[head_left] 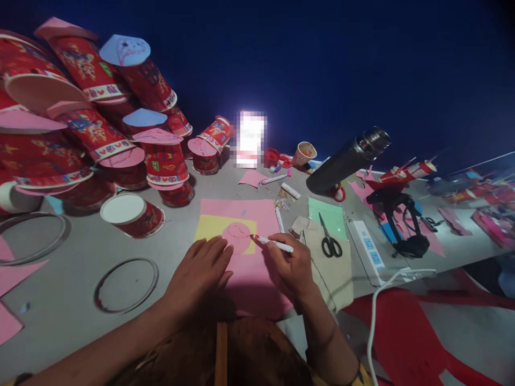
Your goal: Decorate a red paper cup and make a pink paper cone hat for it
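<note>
My right hand (290, 262) grips a white marker (277, 245) with a red tip, which meets the right edge of a pink paper circle (237, 239). Reddish marks run along the upper part of that circle. Under it lies a yellow sheet (205, 229), and beneath both is a larger pink sheet (257, 284). My left hand (203, 268) rests flat with fingers stretched, its fingertips at the lower left of the yellow sheet and the circle. Beside my right hand, black-handled scissors (330, 244) lie on a beige cloth (336, 279).
Red patterned paper cups (167, 161) are piled at the left, with pink and blue paper pieces. Two grey rings (126, 284) lie nearer. A black thermos (346, 161) leans at the back right, near a white power strip (366, 252) with its cable. A lit screen (250, 139) stands behind.
</note>
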Motion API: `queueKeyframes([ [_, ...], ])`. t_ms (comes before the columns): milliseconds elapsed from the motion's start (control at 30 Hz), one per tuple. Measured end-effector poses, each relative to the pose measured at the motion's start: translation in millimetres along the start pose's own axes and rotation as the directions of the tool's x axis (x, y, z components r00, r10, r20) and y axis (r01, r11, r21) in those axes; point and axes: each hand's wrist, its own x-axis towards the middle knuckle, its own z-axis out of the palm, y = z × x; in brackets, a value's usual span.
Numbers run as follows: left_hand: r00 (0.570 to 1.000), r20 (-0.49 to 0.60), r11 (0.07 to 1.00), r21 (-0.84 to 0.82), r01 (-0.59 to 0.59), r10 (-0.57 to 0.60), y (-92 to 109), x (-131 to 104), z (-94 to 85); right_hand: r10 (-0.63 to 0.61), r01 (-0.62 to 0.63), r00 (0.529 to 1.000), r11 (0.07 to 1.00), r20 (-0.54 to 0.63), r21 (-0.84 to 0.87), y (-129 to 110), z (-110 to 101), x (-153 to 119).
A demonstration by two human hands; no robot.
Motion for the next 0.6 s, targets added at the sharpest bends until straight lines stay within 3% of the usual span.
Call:
queueKeyframes([
  [600,1.000,-0.014,0.999,-0.043,0.008,-0.009,1.5,-0.2,-0.6,-0.044,0.043,0.999,0.998,-0.004,-0.050,-3.4,3.5,4.4],
])
